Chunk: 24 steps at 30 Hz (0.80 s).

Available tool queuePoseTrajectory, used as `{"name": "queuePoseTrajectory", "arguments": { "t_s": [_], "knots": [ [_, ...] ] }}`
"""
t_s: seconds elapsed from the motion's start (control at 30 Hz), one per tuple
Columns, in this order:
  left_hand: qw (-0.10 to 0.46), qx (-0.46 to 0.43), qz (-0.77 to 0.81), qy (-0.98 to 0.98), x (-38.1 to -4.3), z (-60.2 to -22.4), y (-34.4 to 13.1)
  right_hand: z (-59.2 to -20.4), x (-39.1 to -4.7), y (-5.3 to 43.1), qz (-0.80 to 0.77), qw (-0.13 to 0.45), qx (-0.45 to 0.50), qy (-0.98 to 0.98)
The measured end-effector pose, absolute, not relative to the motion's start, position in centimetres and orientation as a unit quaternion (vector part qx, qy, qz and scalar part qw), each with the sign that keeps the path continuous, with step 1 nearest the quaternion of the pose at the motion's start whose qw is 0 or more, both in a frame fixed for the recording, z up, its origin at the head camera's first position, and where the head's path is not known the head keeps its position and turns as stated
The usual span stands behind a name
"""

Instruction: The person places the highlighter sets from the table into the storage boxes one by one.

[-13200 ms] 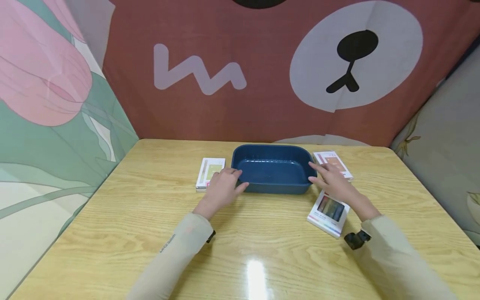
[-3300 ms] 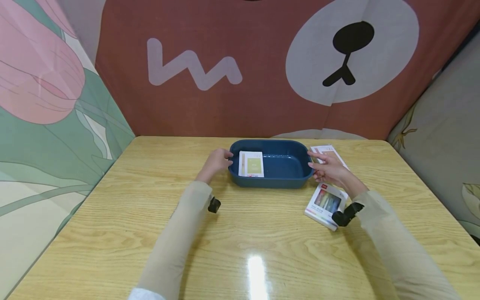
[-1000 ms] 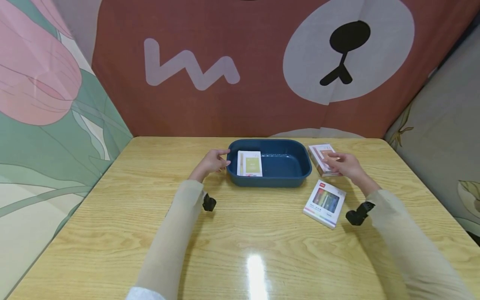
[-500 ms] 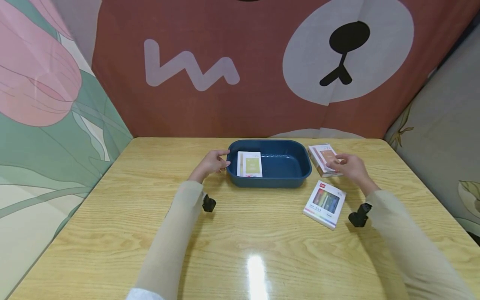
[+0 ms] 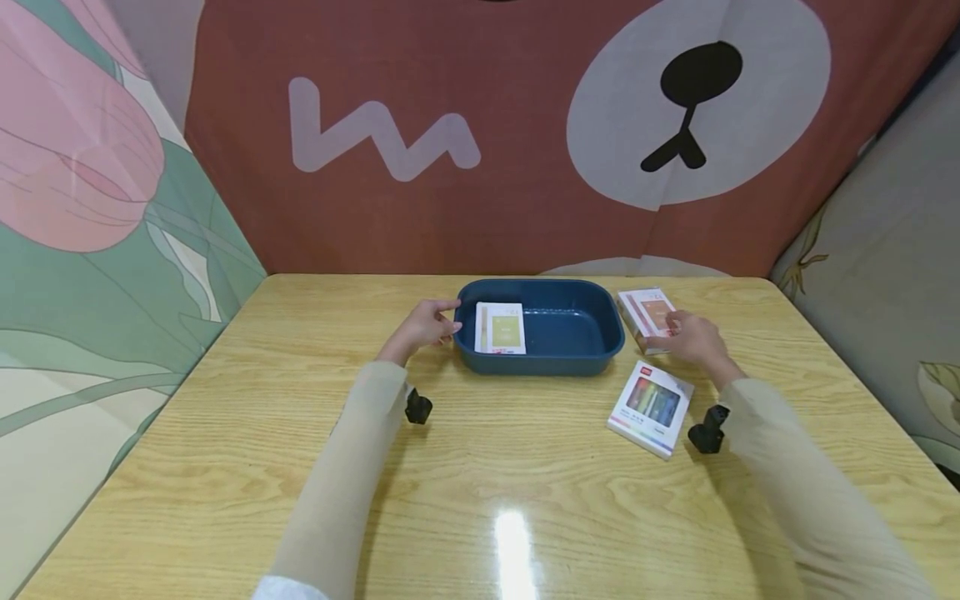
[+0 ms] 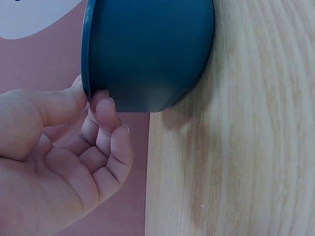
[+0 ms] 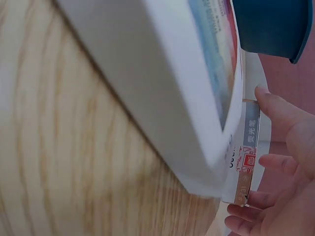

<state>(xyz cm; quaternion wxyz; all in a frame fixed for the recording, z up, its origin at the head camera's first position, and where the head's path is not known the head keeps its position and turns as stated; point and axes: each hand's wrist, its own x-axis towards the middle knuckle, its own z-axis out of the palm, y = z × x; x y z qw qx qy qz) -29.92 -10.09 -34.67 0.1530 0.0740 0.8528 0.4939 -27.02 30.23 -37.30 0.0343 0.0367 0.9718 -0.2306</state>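
Observation:
A blue plastic bin [image 5: 573,367] stands at the back middle of the table. At its left end my left hand [image 5: 422,325] pinches the rim between thumb and fingers, as the left wrist view shows with the bin wall [image 6: 152,54]. Inside, at the left, lies a flat white box with a green panel [image 5: 504,328]. My right hand [image 5: 696,342] grips the near end of a white highlighter box [image 5: 645,307] with an orange panel, right of the bin. In the right wrist view, thumb and fingers of this hand [image 7: 290,162] straddle the highlighter box's printed end [image 7: 244,162].
In front of the highlighter box lies a white box with a window onto coloured sticks [image 5: 651,408], close to my right wrist. The wooden table [image 5: 465,467] ends at a red-brown printed backdrop [image 5: 420,225].
Since the earliest frame, the green-panelled box has gone from the table into the bin. My right hand has left the bin's rim for the highlighter box; its thumb now lies at the near left edge.

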Motion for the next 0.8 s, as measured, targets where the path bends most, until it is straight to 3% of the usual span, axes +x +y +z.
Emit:
{"name": "queuePoseTrajectory", "arguments": {
  "t_s": [0.5,0.8],
  "knots": [
    [0.145,0.083,0.488,0.857,-29.96,-34.77,-9.91,-37.37,-27.17,29.96,-0.257,0.065,0.068,0.962],
    [0.147,0.082,0.482,0.860,-29.99,-34.72,-9.94,-37.56,-27.33,29.72,-0.271,0.052,0.101,0.956]
  ]
}}
